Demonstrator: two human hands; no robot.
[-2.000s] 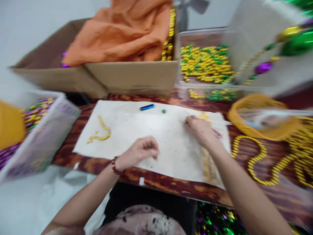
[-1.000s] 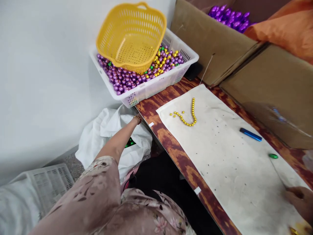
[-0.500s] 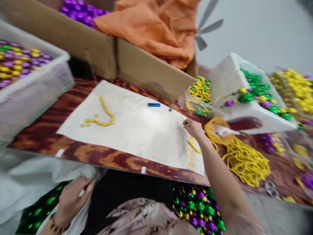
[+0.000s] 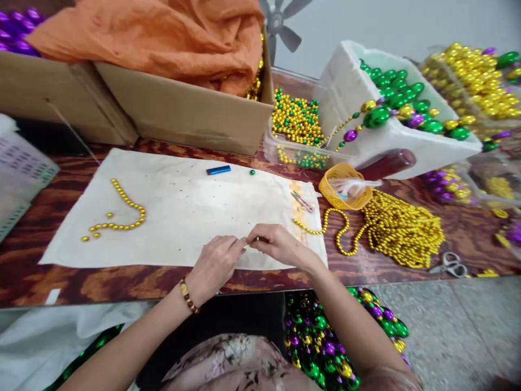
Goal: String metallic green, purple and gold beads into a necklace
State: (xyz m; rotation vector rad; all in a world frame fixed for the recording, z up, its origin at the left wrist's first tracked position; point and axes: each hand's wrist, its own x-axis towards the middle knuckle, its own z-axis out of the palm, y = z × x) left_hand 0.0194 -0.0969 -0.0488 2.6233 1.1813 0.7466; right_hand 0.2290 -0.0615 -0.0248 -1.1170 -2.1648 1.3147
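My left hand (image 4: pixel 217 263), with a beaded bracelet (image 4: pixel 189 297) at the wrist, meets my right hand (image 4: pixel 277 243) above the front of a white cloth (image 4: pixel 195 212). The fingers of both are pinched together at the tips. Whatever sits between them is too small to make out. On the cloth's left part lies a short strand of gold beads (image 4: pixel 140 217) with a few loose beads beside it. A blue lighter (image 4: pixel 218 170) and one green bead (image 4: pixel 252 172) rest near the back. Small snips (image 4: pixel 302 201) lie at the right edge, above a gold bead string (image 4: pixel 341 239).
A cardboard box (image 4: pixel 183 108) with orange cloth stands behind. To the right are a clear tub of beads (image 4: pixel 297 119), a white foam box (image 4: pixel 337 70), a yellow basket (image 4: pixel 345 187), a heap of gold beads (image 4: pixel 402 228) and scissors (image 4: pixel 451 264). Bead strands (image 4: pixel 321 336) hang below the table edge.
My left hand has come up from below the table edge to meet my right. My right hand has moved toward me from the cloth's right side, where the snips now show. The view has shifted.
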